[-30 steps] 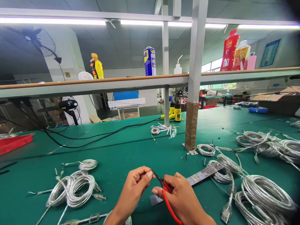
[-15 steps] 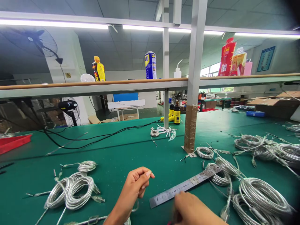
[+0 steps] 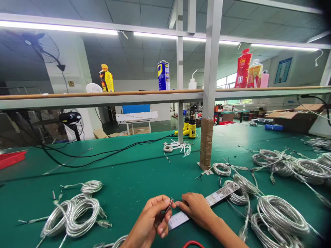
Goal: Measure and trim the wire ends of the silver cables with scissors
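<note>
My left hand (image 3: 155,217) is closed in a pinch on a cable end (image 3: 169,205), whose thin dark and reddish wires stick up between thumb and forefinger. Close against those fingertips is my right hand (image 3: 195,208), its fingers curled and its thumb pointing at the wires. What its fingertips hold, if anything, is hidden. A steel ruler (image 3: 217,197) lies slantwise on the green table, partly covered by my right hand. Below, at the bottom edge, a red curved handle (image 3: 193,244) shows. Part of a coiled clear-jacketed cable (image 3: 120,241) lies by my left wrist.
Coiled silvery cables (image 3: 82,215) lie at left, with more coils (image 3: 281,213) heaped at right. A taped post (image 3: 207,144) rises from the table (image 3: 134,179). Yellow heat guns (image 3: 191,129) stand behind it. Black cords (image 3: 108,153) cross the back. A shelf (image 3: 116,98) holds bottles and a spray can.
My right hand has moved up and left from the bottom edge to meet my left hand. The red handle now shows below. My left hand has turned and come slightly lower; the view has shifted a little.
</note>
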Available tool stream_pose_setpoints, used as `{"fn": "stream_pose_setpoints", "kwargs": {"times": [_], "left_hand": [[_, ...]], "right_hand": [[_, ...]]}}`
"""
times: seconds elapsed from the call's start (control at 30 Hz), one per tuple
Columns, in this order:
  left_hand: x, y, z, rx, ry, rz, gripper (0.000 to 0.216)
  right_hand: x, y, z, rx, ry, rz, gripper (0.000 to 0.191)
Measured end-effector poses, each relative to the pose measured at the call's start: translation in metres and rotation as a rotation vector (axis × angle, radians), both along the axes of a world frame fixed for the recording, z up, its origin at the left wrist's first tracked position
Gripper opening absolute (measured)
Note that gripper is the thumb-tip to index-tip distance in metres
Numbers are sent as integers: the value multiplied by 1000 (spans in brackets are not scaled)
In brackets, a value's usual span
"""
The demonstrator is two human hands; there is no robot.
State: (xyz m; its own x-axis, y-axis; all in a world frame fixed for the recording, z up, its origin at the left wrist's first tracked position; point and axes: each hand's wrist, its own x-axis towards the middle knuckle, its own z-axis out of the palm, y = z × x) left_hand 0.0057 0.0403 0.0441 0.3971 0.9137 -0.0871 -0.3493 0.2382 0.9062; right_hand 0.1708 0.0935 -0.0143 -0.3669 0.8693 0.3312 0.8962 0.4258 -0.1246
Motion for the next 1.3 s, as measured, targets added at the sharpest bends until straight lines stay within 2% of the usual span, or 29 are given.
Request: {"fn": "stream_pose_setpoints", "kwargs": {"times": [0.13,0.3,0.47,0.6,0.7,1.03,1.3], "left_hand": [[5,0,-9,-44,76,-22,26],[10,-5,-29,-6,316,-98,34],[4,-19,-45,100,535,-35,42],[-6,-21,-55,123,488,68,45],[-11,-18,-55,127,423,79,43],[-8,-20,-48,133,521,7,37],[-6,-22,-39,64,561,-17,34]], "right_hand": [[1,1,7,34,27,-19,50],[5,0,27,179,23,21,48],[17,-4,36,173,30,8,45],[28,-3,36,136,53,4,47],[31,-3,34,94,88,15,47],[27,-10,35,37,165,50,45],[27,-11,37,-59,172,35,45]]}}
